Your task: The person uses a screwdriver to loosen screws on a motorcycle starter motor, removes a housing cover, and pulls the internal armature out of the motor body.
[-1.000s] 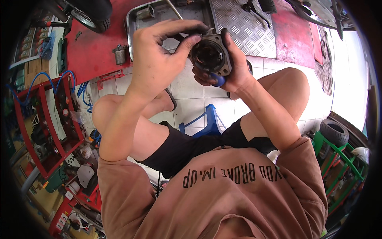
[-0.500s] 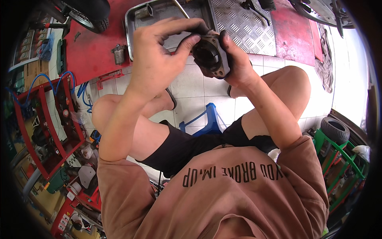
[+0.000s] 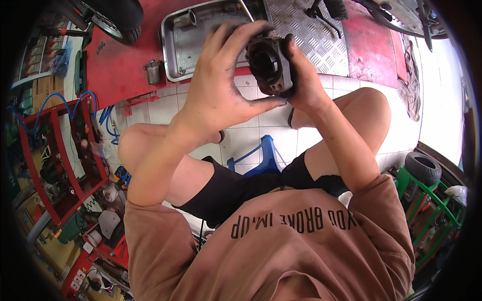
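My right hand (image 3: 307,80) grips a dark, greasy metal engine part (image 3: 273,65) from its right side, thumb along the edge. The part has a wide round bore facing me and a lighter flange with holes. My left hand (image 3: 221,75) is spread around its left side. Its fingertips reach the top of the part and its thumb stretches under the lower edge; whether they touch is hard to tell. Blackish grime covers my fingertips. Beyond my hands lies a metal tray (image 3: 173,65) holding a metal cylinder (image 3: 185,20) and a thin rod (image 3: 246,10).
A small metal canister-like part (image 3: 152,72) stands on the red platform (image 3: 120,70). Left are a wheel (image 3: 118,20), blue hose (image 3: 60,95) and red rack (image 3: 55,160). A blue stool (image 3: 268,155) is under me. A green rack with a tire (image 3: 423,167) stands right.
My left hand has opened from a pinch at the part's rim into a wide spread, its thumb moving below the part. The part has shifted slightly right, still in my right hand.
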A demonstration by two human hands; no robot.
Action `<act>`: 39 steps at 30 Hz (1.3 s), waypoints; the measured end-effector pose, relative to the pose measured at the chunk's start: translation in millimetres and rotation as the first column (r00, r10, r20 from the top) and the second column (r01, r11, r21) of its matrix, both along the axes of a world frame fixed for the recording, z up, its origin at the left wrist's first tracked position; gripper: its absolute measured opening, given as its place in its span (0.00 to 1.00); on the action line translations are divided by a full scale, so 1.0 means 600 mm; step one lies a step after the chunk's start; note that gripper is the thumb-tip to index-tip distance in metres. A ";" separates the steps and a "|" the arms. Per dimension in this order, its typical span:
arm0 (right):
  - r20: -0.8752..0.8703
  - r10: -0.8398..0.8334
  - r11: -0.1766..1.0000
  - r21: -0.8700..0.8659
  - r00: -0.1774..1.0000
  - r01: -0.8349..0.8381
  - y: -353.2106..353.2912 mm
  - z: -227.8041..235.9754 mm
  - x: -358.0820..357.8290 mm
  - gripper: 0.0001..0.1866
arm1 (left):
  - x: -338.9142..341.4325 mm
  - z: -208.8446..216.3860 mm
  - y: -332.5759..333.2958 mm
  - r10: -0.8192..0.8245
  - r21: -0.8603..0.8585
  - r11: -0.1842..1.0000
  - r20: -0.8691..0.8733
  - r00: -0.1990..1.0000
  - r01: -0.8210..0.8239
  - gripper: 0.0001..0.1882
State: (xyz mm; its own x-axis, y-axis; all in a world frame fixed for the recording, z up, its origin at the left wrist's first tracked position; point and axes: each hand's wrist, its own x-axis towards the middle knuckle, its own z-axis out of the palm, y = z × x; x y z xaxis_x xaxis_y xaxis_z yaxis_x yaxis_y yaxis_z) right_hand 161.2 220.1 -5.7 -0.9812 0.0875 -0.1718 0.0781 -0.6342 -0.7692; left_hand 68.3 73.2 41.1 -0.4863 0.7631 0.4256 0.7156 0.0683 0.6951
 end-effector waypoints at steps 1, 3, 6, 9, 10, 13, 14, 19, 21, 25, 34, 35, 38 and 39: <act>0.005 -0.014 1.000 0.010 1.000 0.014 -0.003 0.001 0.000 0.32 | 0.002 -0.002 0.001 0.016 -0.005 1.000 0.004 1.000 -0.016 0.48; 0.014 -0.042 0.999 0.029 0.999 0.041 -0.008 0.006 -0.002 0.32 | 0.006 -0.007 0.004 0.038 0.018 0.999 0.013 0.999 -0.039 0.47; 0.030 -0.058 0.998 0.022 0.998 0.058 -0.010 0.011 -0.001 0.32 | 0.009 -0.006 0.005 0.051 0.043 0.998 0.030 0.998 -0.052 0.44; -0.006 -0.029 0.999 0.025 1.000 0.029 -0.006 0.008 0.001 0.32 | 0.008 -0.005 0.007 0.036 0.078 0.996 0.024 0.999 -0.038 0.42; -0.010 -0.023 0.999 0.026 1.000 0.023 -0.005 0.008 0.000 0.32 | 0.007 -0.005 0.007 0.030 0.090 0.995 0.018 0.999 -0.032 0.41; -0.027 -0.012 0.999 0.032 1.000 0.013 -0.002 0.008 0.002 0.32 | 0.008 -0.005 0.008 0.023 0.090 0.996 0.009 1.000 -0.023 0.40; -0.036 -0.009 0.999 0.033 0.999 0.011 -0.001 0.008 0.002 0.32 | 0.008 -0.006 0.008 0.022 0.092 0.996 0.002 1.000 -0.022 0.40; 0.008 -0.007 1.000 -0.006 1.000 0.007 -0.005 0.012 0.004 0.31 | 0.010 -0.007 0.005 0.040 0.073 0.997 -0.040 0.998 -0.037 0.42; 0.026 0.004 0.999 -0.034 1.000 -0.003 -0.005 0.009 0.006 0.30 | 0.008 -0.011 0.004 0.029 0.064 0.998 -0.034 0.999 -0.026 0.43; 0.020 0.015 0.999 -0.050 1.000 -0.014 -0.001 0.006 0.005 0.30 | 0.009 -0.013 0.005 -0.008 0.071 0.997 0.040 0.999 0.005 0.45; 0.003 0.006 0.999 0.034 1.000 -0.006 0.006 0.004 -0.002 0.41 | -0.018 -0.008 -0.003 -0.073 0.045 0.996 0.020 0.997 0.072 0.46; 0.009 -0.029 0.998 0.059 1.000 0.028 0.003 0.008 -0.004 0.40 | -0.019 -0.005 -0.004 -0.069 0.043 0.997 0.016 0.998 0.068 0.47; 0.021 -0.107 0.975 0.198 0.994 0.101 -0.001 0.012 -0.006 0.38 | -0.011 -0.008 -0.004 -0.063 0.116 0.992 0.154 0.986 0.045 0.47; 0.017 -0.110 0.955 0.280 0.994 0.101 0.001 0.011 -0.007 0.36 | -0.002 -0.016 -0.005 -0.071 0.184 0.983 0.292 0.954 0.017 0.44</act>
